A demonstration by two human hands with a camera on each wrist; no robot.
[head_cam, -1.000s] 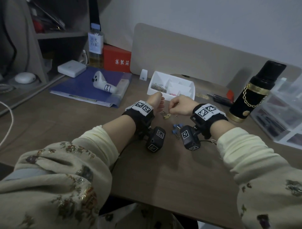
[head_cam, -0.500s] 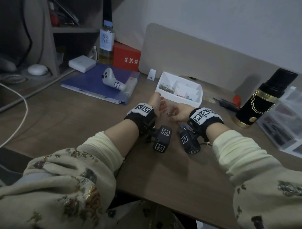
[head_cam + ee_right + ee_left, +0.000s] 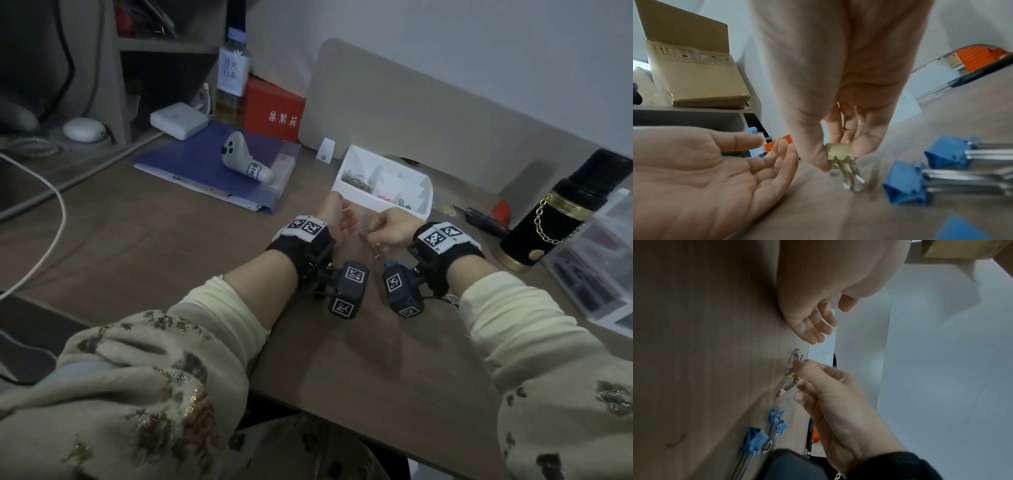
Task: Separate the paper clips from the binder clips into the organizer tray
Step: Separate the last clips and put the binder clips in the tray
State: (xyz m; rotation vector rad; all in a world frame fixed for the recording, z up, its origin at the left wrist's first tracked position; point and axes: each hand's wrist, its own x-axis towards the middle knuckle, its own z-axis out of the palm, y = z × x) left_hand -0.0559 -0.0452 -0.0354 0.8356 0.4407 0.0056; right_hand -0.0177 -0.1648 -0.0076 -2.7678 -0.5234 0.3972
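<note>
My right hand (image 3: 840, 155) pinches a small yellow binder clip (image 3: 840, 151) between thumb and fingers, just above the desk, with its wire handles hanging down. In the left wrist view the same yellow binder clip (image 3: 795, 381) shows at the right hand (image 3: 803, 374), and a few paper clips (image 3: 796, 355) lie on the desk just beyond it. My left hand (image 3: 774, 154) lies open and empty beside it, palm facing the right hand. Three blue binder clips (image 3: 906, 183) lie on the desk near my right wrist. The white organizer tray (image 3: 351, 156) stands just beyond both hands, with paper clips (image 3: 356, 179) in its left compartment and coloured clips (image 3: 403, 202) at its right.
A blue folder (image 3: 205, 168) with a white controller (image 3: 245, 161) lies at the left. A black and gold flask (image 3: 551, 212) and a clear plastic box (image 3: 596, 263) stand at the right. A red box (image 3: 274, 109) and a bottle (image 3: 233, 82) stand behind.
The yellow binder clip lay on the desk between my hands; my right hand has since closed on it and lifted it slightly. My left hand has stayed open beside it.
</note>
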